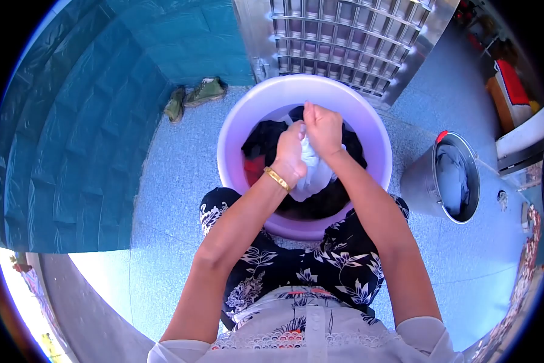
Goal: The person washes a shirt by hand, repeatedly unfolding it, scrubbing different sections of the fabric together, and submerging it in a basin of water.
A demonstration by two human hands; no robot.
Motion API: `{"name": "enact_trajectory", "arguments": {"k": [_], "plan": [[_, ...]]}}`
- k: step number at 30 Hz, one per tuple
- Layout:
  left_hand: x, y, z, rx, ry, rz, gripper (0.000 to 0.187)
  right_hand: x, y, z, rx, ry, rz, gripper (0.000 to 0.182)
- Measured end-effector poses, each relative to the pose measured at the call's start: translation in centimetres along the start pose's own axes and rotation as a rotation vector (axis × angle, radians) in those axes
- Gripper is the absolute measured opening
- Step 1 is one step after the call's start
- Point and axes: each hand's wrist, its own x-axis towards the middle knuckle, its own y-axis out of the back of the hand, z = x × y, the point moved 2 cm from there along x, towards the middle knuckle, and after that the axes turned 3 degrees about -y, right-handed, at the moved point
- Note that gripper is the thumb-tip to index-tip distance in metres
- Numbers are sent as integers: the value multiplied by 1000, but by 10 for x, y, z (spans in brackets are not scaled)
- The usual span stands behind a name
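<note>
Both hands, left (291, 154) and right (325, 130), gripped white cloth (313, 170) over the tub (234, 142), partly hiding it; dark clothes (264, 138) blurred together.

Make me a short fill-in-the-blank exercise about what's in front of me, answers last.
The left hand and right hand grip a cloth coloured ____.
The gold bracelet is on the ____ wrist.
The metal bucket stands to the ____ of the tub.
The shoes by the wall are ____.
Missing words: white; left; right; green.
</note>
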Motion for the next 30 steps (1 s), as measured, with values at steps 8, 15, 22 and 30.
{"name": "enact_trajectory", "arguments": {"k": [8, 15, 22, 30], "plan": [[32, 35, 8, -174, 18, -552, 21, -38, -11, -42, 14, 207, 26, 32], [-4, -9, -2, 57, 82, 37, 21, 1, -4, 22, -41, -71, 145, 34], [39, 37, 11, -138, 51, -581, 25, -31, -16, -35, 86, 167, 94, 30], [6, 5, 6, 22, 185, -178, 22, 5, -1, 29, -71, -91, 108, 36]]}}
